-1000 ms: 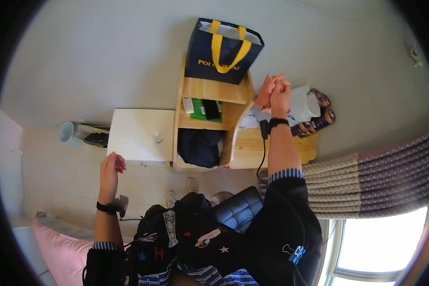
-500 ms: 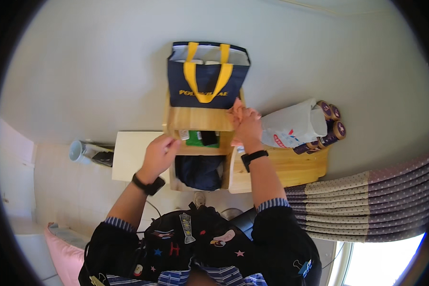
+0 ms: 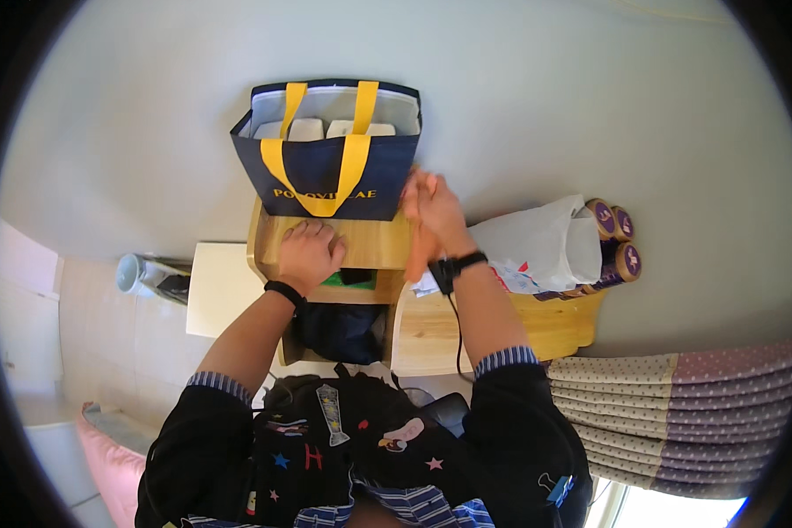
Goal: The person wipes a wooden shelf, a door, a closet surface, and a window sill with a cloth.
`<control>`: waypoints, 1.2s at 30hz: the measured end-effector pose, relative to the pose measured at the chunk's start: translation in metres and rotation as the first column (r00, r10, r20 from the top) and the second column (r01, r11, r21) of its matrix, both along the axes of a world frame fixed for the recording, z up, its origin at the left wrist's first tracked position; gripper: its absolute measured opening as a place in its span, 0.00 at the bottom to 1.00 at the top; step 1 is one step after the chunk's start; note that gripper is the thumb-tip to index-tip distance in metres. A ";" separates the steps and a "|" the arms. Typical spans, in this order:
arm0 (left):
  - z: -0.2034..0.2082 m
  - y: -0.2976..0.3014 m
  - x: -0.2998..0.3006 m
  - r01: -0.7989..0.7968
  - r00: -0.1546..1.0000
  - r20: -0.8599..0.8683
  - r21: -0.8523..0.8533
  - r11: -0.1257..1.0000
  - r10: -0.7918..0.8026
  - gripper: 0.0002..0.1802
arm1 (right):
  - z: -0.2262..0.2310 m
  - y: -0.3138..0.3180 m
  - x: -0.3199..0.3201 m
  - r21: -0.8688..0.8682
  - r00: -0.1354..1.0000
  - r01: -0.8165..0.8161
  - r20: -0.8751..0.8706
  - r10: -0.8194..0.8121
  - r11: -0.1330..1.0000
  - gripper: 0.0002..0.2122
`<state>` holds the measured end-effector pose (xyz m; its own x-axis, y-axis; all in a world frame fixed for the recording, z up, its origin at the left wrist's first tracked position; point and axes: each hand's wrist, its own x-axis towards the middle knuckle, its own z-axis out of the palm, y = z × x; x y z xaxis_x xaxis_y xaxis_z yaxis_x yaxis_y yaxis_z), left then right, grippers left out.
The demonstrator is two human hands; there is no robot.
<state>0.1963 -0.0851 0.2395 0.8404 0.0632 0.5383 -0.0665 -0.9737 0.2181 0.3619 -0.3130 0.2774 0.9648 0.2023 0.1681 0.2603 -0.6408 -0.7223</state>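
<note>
My right hand (image 3: 438,209) is closed on a salmon-pink cloth (image 3: 421,253) at the right edge of the wooden cabinet top (image 3: 374,239). The cloth hangs down along the side, partly hidden by the hand. My left hand (image 3: 308,255) lies on the front edge of the same top, its fingers resting on the wood and holding nothing. Just behind both hands stands a navy tote bag (image 3: 326,176) with yellow handles, with several white packages (image 3: 306,130) visible inside it.
Below the top, an open shelf holds a green item (image 3: 336,280) and a dark bundle (image 3: 339,330). On the lower wooden surface (image 3: 440,330) at right sit a white plastic bag (image 3: 537,238) and several dark jars (image 3: 627,261). A patterned curtain (image 3: 660,418) hangs at right; a light-blue bin (image 3: 132,275) stands left.
My left hand has moved from the cabinet's left front corner onto its top. The right hand still grips the cloth at the right edge. The view has shifted, with the tote bag appearing farther left.
</note>
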 end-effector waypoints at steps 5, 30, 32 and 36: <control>0.002 0.002 0.002 -0.011 0.997 -0.074 -0.015 1.000 0.010 0.15 | 0.009 0.024 0.033 0.244 0.993 0.041 -0.117 -0.013 0.969 0.15; -0.028 0.012 0.002 -0.003 0.995 0.098 0.077 0.997 -0.005 0.07 | -0.004 0.006 0.020 -0.019 0.812 -0.202 0.556 0.178 0.979 0.18; -0.032 0.014 0.004 -0.002 0.999 0.041 0.108 0.994 -0.002 0.05 | -0.035 0.011 0.003 0.033 0.878 -0.252 0.427 0.215 0.967 0.18; -0.036 0.020 0.002 0.011 0.983 0.182 0.141 0.990 -0.036 0.05 | -0.037 -0.008 -0.017 0.172 0.971 -0.198 0.171 0.169 0.965 0.14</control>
<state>0.1984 -0.0654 0.2035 0.7269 -0.0418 0.6855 -0.1160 -0.9913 0.0626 0.3446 -0.3210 0.2402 0.8733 0.3245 0.3633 0.4782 -0.4296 -0.7660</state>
